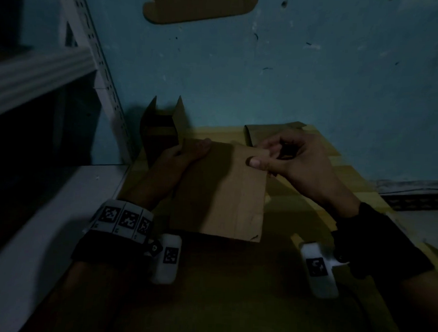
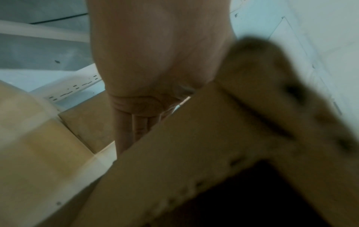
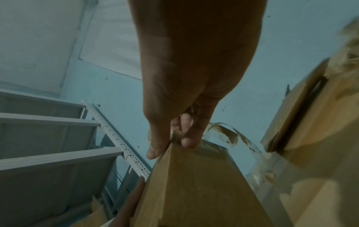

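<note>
A flat brown cardboard piece (image 1: 219,191) is held upright over the table between both hands. My left hand (image 1: 193,149) lies along its left edge with the fingers straight, supporting it; the left wrist view shows the palm (image 2: 155,61) beside the cardboard (image 2: 194,153). My right hand (image 1: 261,157) pinches the top right corner, thumb on the front face. In the right wrist view the right hand (image 3: 174,142) pinches at the cardboard's (image 3: 194,184) top edge, where a clear tape strip (image 3: 229,135) curls away.
An open cardboard box (image 1: 161,130) stands at the back left of the yellowish table (image 1: 350,176). More flattened cardboard (image 1: 272,130) lies behind the held piece. A white metal shelf rack (image 1: 41,72) is on the left, against a blue wall. The room is dim.
</note>
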The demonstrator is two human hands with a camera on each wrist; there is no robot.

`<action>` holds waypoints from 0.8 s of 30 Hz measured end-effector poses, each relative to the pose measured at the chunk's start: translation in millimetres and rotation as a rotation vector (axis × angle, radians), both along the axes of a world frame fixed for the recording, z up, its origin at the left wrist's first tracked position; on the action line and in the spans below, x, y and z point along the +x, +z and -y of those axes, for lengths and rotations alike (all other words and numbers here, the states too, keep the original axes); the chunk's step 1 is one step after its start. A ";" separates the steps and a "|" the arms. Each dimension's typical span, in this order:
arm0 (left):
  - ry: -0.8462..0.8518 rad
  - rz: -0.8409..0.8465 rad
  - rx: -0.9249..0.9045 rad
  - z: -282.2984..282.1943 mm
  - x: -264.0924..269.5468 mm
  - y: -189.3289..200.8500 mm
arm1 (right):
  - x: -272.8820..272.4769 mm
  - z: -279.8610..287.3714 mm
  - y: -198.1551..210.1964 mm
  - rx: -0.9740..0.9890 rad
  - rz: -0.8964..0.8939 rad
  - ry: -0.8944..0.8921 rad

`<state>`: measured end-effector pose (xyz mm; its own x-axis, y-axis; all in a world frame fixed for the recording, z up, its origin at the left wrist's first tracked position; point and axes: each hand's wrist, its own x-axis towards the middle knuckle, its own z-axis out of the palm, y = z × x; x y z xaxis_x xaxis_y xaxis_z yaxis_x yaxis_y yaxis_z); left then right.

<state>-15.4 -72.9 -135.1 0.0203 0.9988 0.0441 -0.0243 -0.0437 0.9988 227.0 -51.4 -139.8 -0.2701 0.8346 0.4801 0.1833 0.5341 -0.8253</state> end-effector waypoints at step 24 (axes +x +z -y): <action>0.044 -0.019 -0.005 1.9 -1.6 2.3 | 3.5 -0.3 1.2 -0.131 -0.144 0.140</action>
